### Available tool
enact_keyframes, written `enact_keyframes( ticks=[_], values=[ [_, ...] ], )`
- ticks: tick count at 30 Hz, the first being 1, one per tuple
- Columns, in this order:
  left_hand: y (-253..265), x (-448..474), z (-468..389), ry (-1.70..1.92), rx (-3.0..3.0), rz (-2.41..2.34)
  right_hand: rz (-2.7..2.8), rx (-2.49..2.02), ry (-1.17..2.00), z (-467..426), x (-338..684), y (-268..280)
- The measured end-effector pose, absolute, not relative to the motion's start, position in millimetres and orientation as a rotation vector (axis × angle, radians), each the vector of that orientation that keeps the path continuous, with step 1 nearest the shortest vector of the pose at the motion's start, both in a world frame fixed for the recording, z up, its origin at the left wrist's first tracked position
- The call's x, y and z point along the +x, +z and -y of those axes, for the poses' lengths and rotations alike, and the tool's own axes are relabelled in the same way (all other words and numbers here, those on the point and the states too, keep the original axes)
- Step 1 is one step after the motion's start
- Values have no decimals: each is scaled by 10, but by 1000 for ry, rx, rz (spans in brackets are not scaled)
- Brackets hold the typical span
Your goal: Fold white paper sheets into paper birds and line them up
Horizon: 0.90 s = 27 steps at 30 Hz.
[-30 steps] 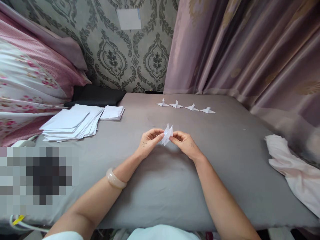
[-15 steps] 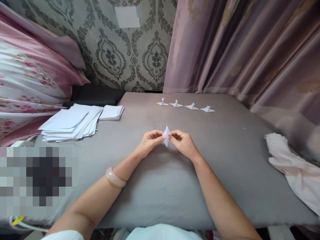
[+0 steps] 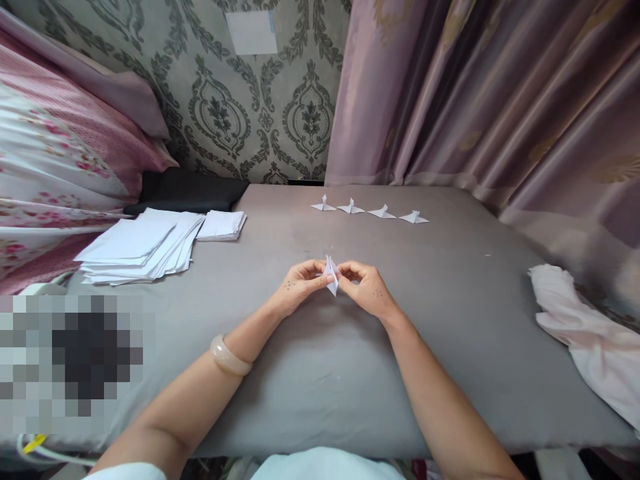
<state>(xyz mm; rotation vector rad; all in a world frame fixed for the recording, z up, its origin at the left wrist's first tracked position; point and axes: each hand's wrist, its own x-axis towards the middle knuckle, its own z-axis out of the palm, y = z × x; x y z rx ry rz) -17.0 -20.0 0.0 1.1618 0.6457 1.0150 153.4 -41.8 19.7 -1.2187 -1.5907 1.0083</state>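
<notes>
Between my two hands is a small white folded paper piece (image 3: 331, 275), pointed at its top and bottom and raised over the grey cloth. My left hand (image 3: 304, 283), with a pale bangle (image 3: 230, 356) on its wrist, pinches the left side between thumb and fingers. On the other side my right hand (image 3: 367, 285) pinches the right edge the same way. The fingertips partly cover the paper. Farther back, several white origami cranes (image 3: 351, 207) with spread wings stand in a slanting row.
A fanned stack of white paper sheets (image 3: 135, 243) lies at the left, beside a smaller paper stack (image 3: 221, 225). Behind them is a black flat item (image 3: 187, 190). Crumpled pale cloth (image 3: 575, 320) rests at the right edge. Purple curtains (image 3: 450, 93) hang along the right.
The folded paper has tilted slightly to the left between my fingers, and its top now shows split points. Both hands keep nearly the same place and grip.
</notes>
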Motion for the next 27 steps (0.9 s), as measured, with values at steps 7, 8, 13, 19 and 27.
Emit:
enact_keyframes(
  ticks=[7,8,13,19,27],
  values=[
    [-28,-167,196,1107,1117,-798,1621,-1117,1204,422,1573,217],
    [-32,-168,193,1118,1115,-809,1609,-1125,1195,421,1564,205],
    [-44,-170,182,1167,1107,-828,1510,-1167,1172,410,1512,130],
    [-58,-164,174,1193,1086,-807,1383,-1138,1310,405,1517,147],
    [-19,-153,192,1114,1082,-800,1305,-1191,1323,385,1528,124]
  ],
)
